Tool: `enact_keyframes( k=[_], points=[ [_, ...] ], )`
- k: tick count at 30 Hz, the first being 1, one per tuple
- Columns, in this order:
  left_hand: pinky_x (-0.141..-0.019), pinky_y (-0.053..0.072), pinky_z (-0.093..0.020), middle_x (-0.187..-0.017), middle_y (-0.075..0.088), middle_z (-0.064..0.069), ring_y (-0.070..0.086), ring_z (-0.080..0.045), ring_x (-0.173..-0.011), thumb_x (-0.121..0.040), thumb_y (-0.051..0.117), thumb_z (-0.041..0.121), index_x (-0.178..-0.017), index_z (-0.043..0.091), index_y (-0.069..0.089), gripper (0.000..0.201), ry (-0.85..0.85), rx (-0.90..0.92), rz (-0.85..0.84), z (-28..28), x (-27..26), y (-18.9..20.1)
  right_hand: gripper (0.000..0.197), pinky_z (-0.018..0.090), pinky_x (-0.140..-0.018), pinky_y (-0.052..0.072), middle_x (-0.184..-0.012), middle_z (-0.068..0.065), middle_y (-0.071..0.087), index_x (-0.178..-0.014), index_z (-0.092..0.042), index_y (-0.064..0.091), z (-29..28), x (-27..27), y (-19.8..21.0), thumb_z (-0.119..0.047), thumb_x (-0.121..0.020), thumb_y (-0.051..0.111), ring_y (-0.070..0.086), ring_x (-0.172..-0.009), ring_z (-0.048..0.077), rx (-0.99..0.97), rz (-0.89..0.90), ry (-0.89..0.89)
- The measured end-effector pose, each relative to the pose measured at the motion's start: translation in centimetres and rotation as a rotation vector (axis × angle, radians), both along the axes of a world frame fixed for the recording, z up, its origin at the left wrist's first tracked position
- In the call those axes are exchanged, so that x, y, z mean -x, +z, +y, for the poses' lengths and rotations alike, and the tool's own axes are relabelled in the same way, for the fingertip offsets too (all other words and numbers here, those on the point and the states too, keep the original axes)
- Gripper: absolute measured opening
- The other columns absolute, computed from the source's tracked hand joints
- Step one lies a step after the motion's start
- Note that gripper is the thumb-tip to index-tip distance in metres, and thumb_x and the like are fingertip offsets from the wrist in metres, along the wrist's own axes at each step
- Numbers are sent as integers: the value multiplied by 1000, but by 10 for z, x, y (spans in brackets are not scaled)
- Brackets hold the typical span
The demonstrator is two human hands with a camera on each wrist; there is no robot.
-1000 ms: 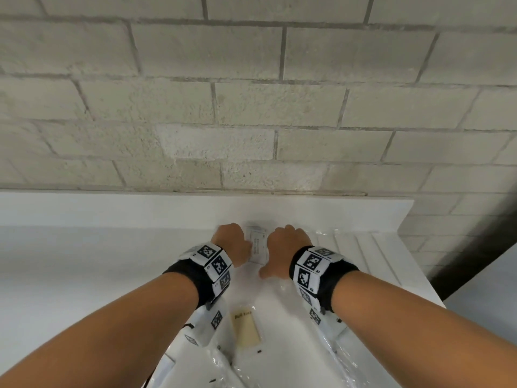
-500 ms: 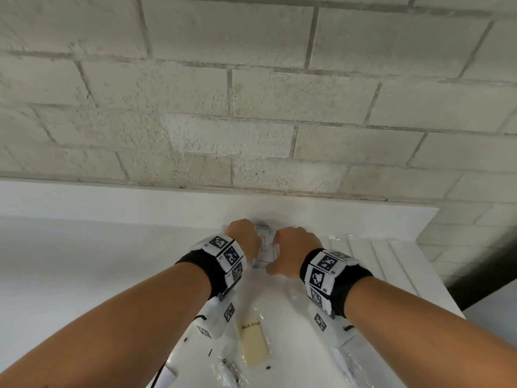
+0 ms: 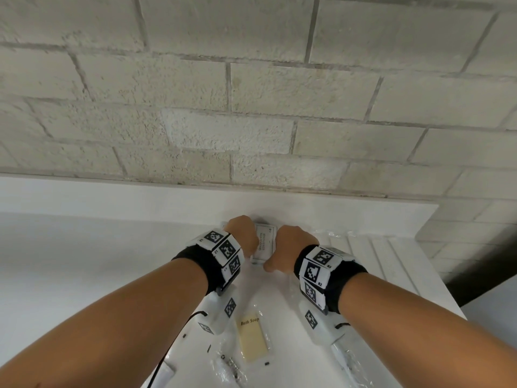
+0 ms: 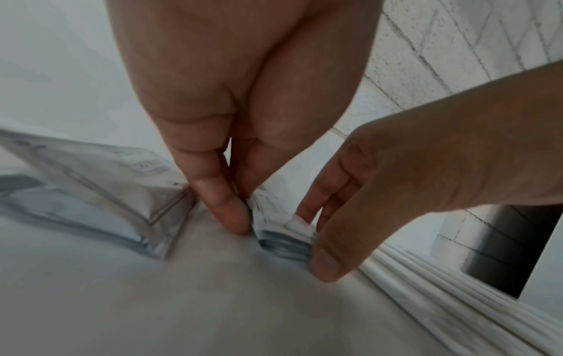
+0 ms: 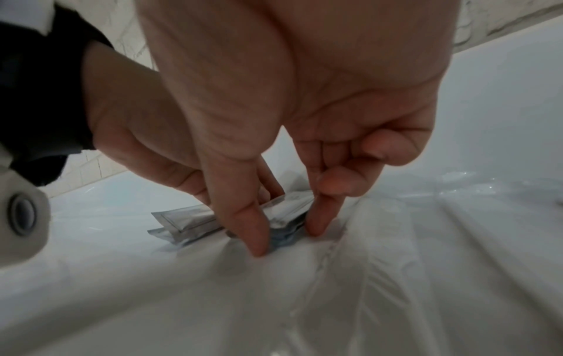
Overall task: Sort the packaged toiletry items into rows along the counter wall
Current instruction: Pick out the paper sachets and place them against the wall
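Observation:
A small stack of white shampoo sachets (image 3: 264, 242) lies on the white counter (image 3: 84, 261) just in front of the backsplash. My left hand (image 3: 242, 233) pinches the stack's left edge, seen close in the left wrist view as left hand (image 4: 240, 216) on the stack (image 4: 280, 240). My right hand (image 3: 282, 247) grips the right edge. In the right wrist view the right hand (image 5: 286, 237) has thumb and forefinger on either side of the stack (image 5: 284, 216). More sachets (image 4: 100, 192) lie just to the left.
A bath soap packet (image 3: 253, 338) and a clear plastic packet (image 3: 226, 368) lie on the counter near me, between my forearms. Ridged grooves (image 3: 377, 261) run along the counter's right end, beside its edge. A block wall (image 3: 251, 107) rises behind the backsplash (image 3: 167, 203).
Both hands stay on the sachet stack by the backsplash, shifting only slightly. The head view has drifted a little.

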State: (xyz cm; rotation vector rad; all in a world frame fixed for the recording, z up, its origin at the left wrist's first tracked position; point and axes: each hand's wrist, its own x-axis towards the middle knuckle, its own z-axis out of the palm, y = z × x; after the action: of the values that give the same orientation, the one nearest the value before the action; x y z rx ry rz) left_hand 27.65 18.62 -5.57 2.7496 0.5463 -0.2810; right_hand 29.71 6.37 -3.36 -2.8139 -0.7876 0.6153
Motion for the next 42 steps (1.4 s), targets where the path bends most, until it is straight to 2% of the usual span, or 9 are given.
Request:
enact_keyframes(
  k=[9,11,15,19,23,30,35,38,42],
  points=[
    [-81,53,-32,-73,59,-9,67,-32,-102,-92,47,7,-56,12,40,37,39,56,17,-1,0,3,36,24,-61,49,-82,-2,61,-86,-18,55,2,-2,0,-35,-64,80,60,-73,17,0,5,-17],
    [-82,53,-31,-81,60,-13,66,-31,-104,-92,47,6,-57,12,40,36,43,67,30,-2,1,5,36,24,-62,50,-81,-2,61,-84,-18,55,2,-1,1,-35,-64,80,60,-73,17,-3,2,-20],
    [-85,52,-32,-64,46,-3,65,-31,-106,-92,47,5,-58,10,41,36,61,63,45,-6,5,13,38,23,-56,47,-69,-4,54,-67,-21,45,2,2,3,-32,-66,81,59,-71,17,-25,2,-33],
    [-92,51,-36,-108,67,-21,63,-34,-110,-94,46,6,-107,-7,64,26,96,161,-21,-3,12,19,39,22,-49,44,-69,-3,53,-67,-16,46,-2,6,10,-29,-64,83,57,-67,17,-53,14,-43],
    [-96,52,-35,-126,62,-15,63,-30,-112,-93,47,8,-128,3,57,37,205,302,-198,17,23,27,52,32,-83,55,-110,5,63,-112,-8,59,-7,12,24,-31,-70,80,63,-100,22,-119,-35,-25],
    [-102,42,-29,-135,57,-9,54,-25,-125,-96,44,19,-125,6,61,36,232,70,-180,64,54,34,46,32,-84,54,-112,3,61,-115,-11,59,17,41,26,-35,-78,72,62,-100,21,-158,27,71],
    [-78,50,-31,-87,69,-14,69,-29,-94,-94,52,27,-90,0,71,33,242,159,-70,70,67,16,27,22,-53,44,-69,-3,48,-73,-14,48,40,59,13,-27,-80,70,52,-62,14,-83,19,90],
    [-76,56,-29,-74,67,-8,67,-22,-70,-93,55,31,-81,6,70,31,261,244,-74,67,64,8,22,26,-59,50,-78,1,55,-83,-12,51,49,63,9,-25,-80,69,57,-72,19,-46,-20,103],
    [-76,59,-31,-78,70,-8,70,-24,-74,-90,56,21,-79,10,67,19,249,279,-72,67,59,1,24,27,-64,53,-85,4,61,-76,-14,51,59,62,2,-27,-78,71,62,-76,21,-39,-27,75]
  ],
)
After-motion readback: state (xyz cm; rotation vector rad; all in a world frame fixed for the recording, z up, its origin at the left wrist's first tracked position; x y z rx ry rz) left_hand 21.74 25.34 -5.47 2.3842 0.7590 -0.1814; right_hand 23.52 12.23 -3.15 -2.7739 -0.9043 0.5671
